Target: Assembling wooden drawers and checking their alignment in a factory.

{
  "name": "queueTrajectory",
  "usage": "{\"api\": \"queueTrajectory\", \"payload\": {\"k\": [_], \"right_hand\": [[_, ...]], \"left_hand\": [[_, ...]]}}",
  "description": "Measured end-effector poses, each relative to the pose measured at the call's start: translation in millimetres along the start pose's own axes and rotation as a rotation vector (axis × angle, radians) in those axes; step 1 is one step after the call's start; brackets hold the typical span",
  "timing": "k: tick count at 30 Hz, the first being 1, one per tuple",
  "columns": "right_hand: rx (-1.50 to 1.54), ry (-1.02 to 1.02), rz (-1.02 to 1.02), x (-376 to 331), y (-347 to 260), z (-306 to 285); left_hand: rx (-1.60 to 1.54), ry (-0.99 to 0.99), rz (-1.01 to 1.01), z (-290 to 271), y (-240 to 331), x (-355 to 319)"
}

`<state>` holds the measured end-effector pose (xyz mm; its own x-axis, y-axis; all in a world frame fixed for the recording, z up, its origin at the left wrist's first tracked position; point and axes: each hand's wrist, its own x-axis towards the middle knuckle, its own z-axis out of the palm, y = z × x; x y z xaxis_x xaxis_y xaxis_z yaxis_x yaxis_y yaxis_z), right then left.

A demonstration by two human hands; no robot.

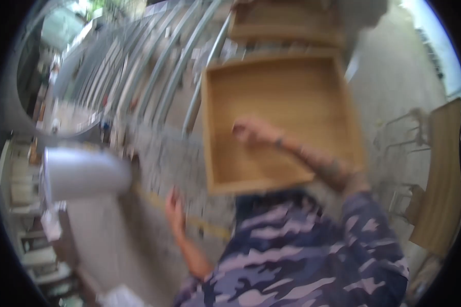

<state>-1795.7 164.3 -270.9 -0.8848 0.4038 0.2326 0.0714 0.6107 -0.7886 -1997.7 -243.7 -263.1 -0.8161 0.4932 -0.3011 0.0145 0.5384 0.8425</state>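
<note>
A: Where does the wooden tray (271, 92) lie from your hands?

B: The shallow, square, light-wood tray sits in the upper middle of the view, at about twelve o'clock from your body. Your right hand (253, 130) is over its inner floor, the forearm crossing its lower right corner from about five o'clock. Motion blur hides whether the palm touches the wood or is just above it.

A: And its axis?

B: Near square, so no clear long axis; its sides are tilted slightly clockwise. The near wall runs from about eight o'clock to four o'clock.

A: State of your hands?

B: The right hand's fingers seem loosely spread and clasp nothing visible, though blur leaves this uncertain. Your left hand (174, 210) hangs free at about eight o'clock from the tray, well apart from it, fingers extended and empty. The right is clearly the nearer.

A: Other things?

B: A second wooden tray (287, 23) lies just beyond at twelve o'clock. A white cylinder (84, 174) lies at nine o'clock. A wooden panel (440, 189) stands at three o'clock. Grey metal rails (159, 66) fan at eleven o'clock. No labels or signs are legible.
</note>
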Motion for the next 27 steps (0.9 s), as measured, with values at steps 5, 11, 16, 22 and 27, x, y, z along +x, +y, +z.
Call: {"api": "queueTrajectory", "payload": {"k": [5,11,16,22,27], "right_hand": [[0.176,-0.190,0.252,20.0,-4.6,15.6],[0.407,-0.090,0.275,20.5,-22.2,51.7],[0.354,0.106,0.218,21.5,-27.7,62.7],[0.448,0.100,0.282,19.2,-31.3,49.5],[0.429,0.107,0.225,29.9,-25.0,48.4]], "left_hand": [[-0.319,-0.258,0.183,88.2,101.1,26.1],[-0.278,-0.438,0.208,132.0,123.2,18.2],[-0.236,-0.455,0.129,132.4,108.0,8.7],[-0.134,-0.430,0.173,137.0,134.7,5.5],[0.057,-0.371,0.275,139.5,125.4,12.5]]}}
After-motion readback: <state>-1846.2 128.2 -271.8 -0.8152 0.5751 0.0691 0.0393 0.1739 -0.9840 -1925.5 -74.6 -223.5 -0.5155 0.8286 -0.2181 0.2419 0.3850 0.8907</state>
